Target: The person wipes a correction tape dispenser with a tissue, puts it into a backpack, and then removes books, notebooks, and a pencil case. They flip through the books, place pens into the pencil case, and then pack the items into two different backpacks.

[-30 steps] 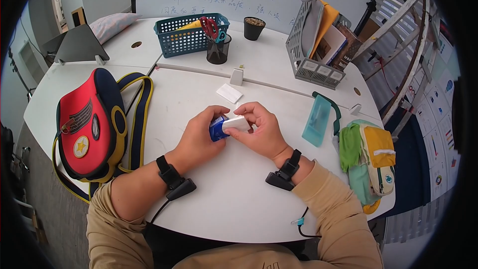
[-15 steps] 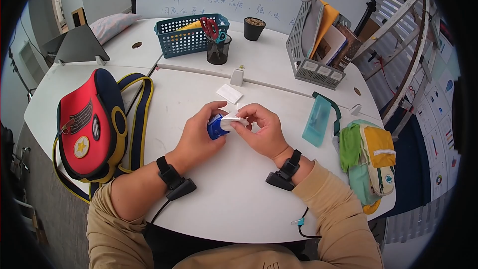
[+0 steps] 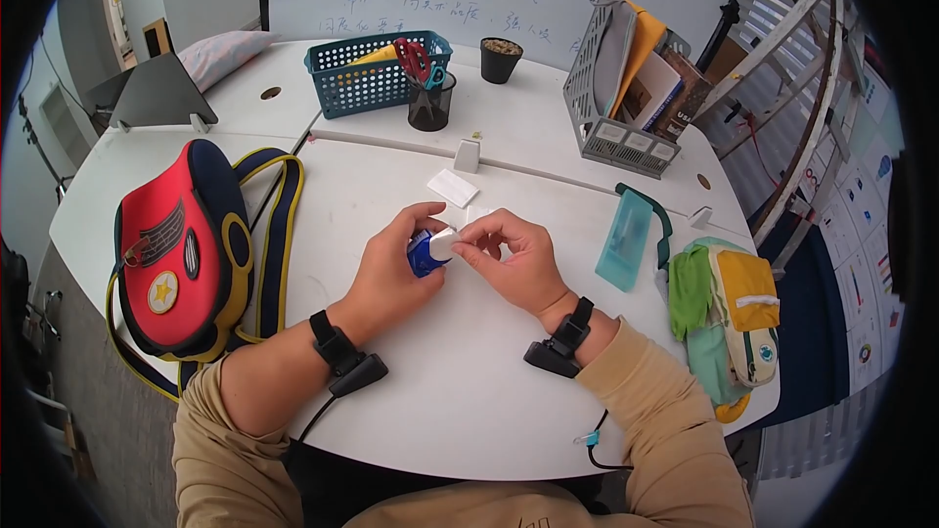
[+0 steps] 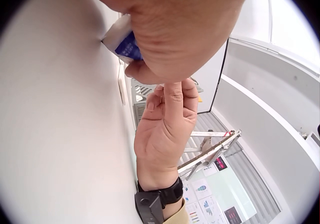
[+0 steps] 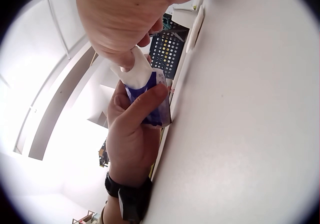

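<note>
The left hand [image 3: 389, 259] grips a small blue-and-white packet [image 3: 424, 253], thumb on one side and fingers round the other. A white piece [image 3: 443, 243], like folded tissue, sticks out of the packet's end. Thumb and index finger of the right hand [image 3: 515, 259] pinch the far end of that white piece. In the right wrist view the white piece [image 5: 136, 76] rises from the open end of the blue packet [image 5: 149, 100]. Just beyond the hands a flat white rectangular piece [image 3: 452, 188] lies on the table, with another white item [image 3: 476, 216] partly hidden behind the right fingers.
A red and navy bag [image 3: 176, 249] lies left. Behind stand a teal basket [image 3: 360, 90], a mesh cup [image 3: 429, 108] with scissors, a small pot [image 3: 501, 60] and a grey file rack [image 3: 626, 144]. A teal case [image 3: 627, 242] and a green-yellow bag [image 3: 729, 318] lie right.
The right fingers have shifted on the white piece, and its spread, folded shape has become narrower between the hands. The left hand still holds the packet in nearly the same place.
</note>
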The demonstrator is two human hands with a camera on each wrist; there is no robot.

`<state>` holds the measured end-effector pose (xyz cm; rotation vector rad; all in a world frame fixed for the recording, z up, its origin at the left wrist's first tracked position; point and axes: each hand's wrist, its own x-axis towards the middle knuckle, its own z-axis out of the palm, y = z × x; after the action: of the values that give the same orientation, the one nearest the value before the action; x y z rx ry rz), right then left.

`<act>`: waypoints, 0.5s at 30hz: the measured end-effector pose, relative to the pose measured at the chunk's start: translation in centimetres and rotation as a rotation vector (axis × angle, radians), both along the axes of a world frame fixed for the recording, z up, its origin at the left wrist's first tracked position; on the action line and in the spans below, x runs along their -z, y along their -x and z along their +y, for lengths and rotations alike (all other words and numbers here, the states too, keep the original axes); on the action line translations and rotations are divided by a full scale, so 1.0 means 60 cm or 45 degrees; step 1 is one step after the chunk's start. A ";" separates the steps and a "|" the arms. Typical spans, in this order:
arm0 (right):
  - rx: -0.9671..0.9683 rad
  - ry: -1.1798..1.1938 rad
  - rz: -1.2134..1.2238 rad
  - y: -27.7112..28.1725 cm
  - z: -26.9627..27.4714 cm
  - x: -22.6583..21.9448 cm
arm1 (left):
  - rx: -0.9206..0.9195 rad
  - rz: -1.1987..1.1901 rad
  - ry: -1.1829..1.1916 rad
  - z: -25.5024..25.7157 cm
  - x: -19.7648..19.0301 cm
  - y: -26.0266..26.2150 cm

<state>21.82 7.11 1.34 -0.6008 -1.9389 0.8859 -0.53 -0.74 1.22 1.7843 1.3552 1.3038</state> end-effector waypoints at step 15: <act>-0.122 -0.063 0.173 0.004 0.006 0.005 | -0.050 -0.047 0.123 -0.001 0.000 -0.002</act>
<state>21.60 7.45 1.04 -0.4109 -1.8733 0.9124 -0.39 -0.82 1.25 1.6694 1.4155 1.2634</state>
